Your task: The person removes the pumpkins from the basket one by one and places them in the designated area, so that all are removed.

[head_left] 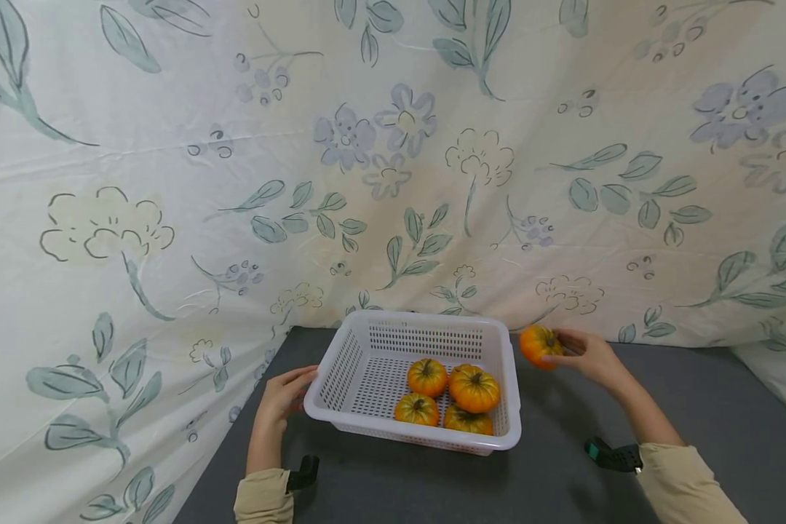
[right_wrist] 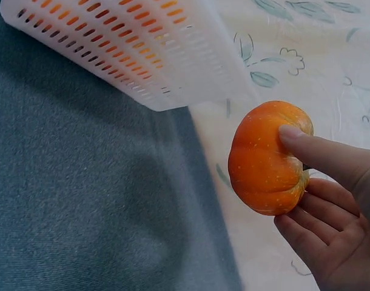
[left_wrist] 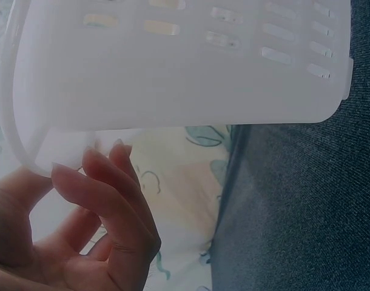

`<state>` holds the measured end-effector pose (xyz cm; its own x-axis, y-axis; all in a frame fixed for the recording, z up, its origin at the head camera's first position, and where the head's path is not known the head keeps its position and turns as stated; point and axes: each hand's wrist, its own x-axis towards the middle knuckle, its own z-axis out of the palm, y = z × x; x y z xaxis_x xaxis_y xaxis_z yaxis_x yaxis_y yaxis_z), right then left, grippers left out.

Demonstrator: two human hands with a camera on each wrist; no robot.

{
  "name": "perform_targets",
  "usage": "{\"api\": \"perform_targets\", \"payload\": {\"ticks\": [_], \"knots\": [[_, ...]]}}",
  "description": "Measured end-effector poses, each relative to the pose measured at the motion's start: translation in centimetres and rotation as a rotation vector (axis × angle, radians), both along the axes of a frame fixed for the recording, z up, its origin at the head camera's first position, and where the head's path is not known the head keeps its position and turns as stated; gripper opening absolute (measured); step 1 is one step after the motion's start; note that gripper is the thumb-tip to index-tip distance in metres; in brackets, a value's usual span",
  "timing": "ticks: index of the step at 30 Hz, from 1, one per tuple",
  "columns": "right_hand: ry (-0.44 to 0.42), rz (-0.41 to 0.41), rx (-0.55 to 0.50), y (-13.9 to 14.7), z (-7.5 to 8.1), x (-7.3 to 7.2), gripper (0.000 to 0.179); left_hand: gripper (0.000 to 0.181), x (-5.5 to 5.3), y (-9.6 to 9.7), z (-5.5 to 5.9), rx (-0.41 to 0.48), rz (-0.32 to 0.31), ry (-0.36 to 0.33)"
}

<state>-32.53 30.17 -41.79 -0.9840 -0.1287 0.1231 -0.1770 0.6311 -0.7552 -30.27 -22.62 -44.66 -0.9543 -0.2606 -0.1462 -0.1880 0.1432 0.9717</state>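
Observation:
A white perforated plastic basket (head_left: pixel 350 418) stands before me in the head view, with several small orange pumpkins (head_left: pixel 427 377) in its right half. At its left end my left hand (head_left: pixel 282 399) holds the rim; in the left wrist view the fingers (left_wrist: pixel 103 188) curl under the rim's corner with the thumb against it. Just right of the basket, my right hand (head_left: pixel 586 356) grips another small orange pumpkin (head_left: pixel 538 346) above the table. The right wrist view shows the thumb (right_wrist: pixel 318 148) across this pumpkin and the other fingers beneath it.
The dark grey table (head_left: pixel 406 484) runs beneath the basket. Close behind it hangs a pale cloth (head_left: pixel 393 240) printed with flowers and leaves. A black strap device (head_left: pixel 303 473) sits at the left wrist, and a similar one (head_left: pixel 614 456) at the right.

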Motion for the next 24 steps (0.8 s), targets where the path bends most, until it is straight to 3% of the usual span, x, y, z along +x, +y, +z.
{"api": "perform_targets", "payload": {"ticks": [6, 24], "knots": [[-0.001, -0.013, 0.012, 0.6, -1.0, 0.1, 0.082, 0.045, -0.1, 0.0, -0.1, -0.002, 0.001, -0.004], [-0.114, -0.091, 0.118, 2.6, -3.6, 0.2, 0.089, 0.046, -0.1, 0.0, 0.0, 0.026, -0.004, -0.012]]}}
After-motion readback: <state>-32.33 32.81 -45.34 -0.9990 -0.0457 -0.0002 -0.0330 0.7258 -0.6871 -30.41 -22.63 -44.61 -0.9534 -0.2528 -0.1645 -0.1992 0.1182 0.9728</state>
